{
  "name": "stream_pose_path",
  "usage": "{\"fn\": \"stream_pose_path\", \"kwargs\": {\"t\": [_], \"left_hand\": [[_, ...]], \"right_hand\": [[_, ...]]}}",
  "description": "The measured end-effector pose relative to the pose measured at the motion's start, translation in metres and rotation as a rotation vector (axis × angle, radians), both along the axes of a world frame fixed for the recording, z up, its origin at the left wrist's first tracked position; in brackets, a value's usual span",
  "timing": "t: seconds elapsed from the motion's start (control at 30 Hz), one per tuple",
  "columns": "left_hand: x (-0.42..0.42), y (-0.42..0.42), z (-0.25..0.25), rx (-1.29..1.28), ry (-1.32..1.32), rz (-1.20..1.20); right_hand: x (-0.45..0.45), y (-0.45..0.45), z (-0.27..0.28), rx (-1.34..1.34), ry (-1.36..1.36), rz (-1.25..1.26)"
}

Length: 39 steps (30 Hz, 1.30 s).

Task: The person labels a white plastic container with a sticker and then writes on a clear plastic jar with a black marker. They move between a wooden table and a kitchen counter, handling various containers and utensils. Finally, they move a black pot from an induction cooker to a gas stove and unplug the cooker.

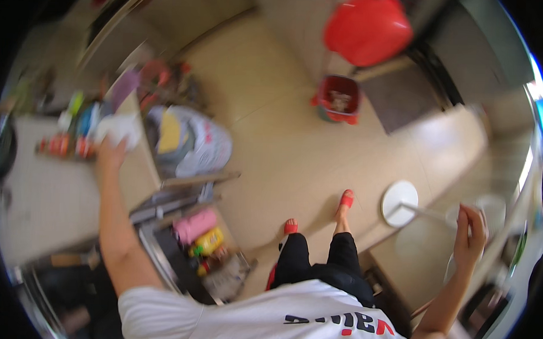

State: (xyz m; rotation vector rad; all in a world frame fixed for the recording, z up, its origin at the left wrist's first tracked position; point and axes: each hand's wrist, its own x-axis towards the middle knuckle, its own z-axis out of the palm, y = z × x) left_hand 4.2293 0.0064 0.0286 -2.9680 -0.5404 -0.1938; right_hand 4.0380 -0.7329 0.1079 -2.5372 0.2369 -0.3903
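On the left, my left hand (113,149) reaches over the counter, its fingers against a blurred white object (119,129); blur hides whether they grip it. Beside that hand lie bottles with red-orange labels (60,145). A blue and white item (88,118) is just beyond them. My right hand (471,232) is raised at the right with its fingers loosely curled together, and nothing shows inside it. Behind it, a slim pole (427,212) rises from a round white base (399,203) on the floor.
A pulled-out drawer holds a pink roll (197,225) and a yellow bottle (208,241). A large printed plastic bag (207,145) stands by the counter. Farther off are a red bucket (339,98), a red basin (368,29) and a dark mat (402,95).
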Motion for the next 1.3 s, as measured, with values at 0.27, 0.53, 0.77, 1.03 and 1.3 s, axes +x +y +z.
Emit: {"fn": "stream_pose_path", "kwargs": {"t": [0.27, 0.53, 0.77, 1.03, 1.3], "left_hand": [[-0.126, -0.375, -0.047, -1.309, -0.143, 0.436], [-0.092, -0.578, -0.013, -1.875, -0.242, 0.607], [0.017, -0.648, 0.0, -2.152, -0.095, 0.432], [0.157, -0.812, 0.011, -2.184, 0.147, 0.264], [0.256, -0.993, -0.006, -2.5, 0.247, 0.463]], "right_hand": [[0.119, -0.055, -0.069, 0.426, 0.305, 0.489], [0.245, -0.04, -0.018, 0.1, 0.599, 1.328], [0.312, -0.13, -0.027, 0.212, 0.507, 1.251], [0.4, -0.321, -0.05, 0.514, 0.633, 0.821], [0.523, -0.472, 0.014, 0.176, 0.453, 1.159]]}}
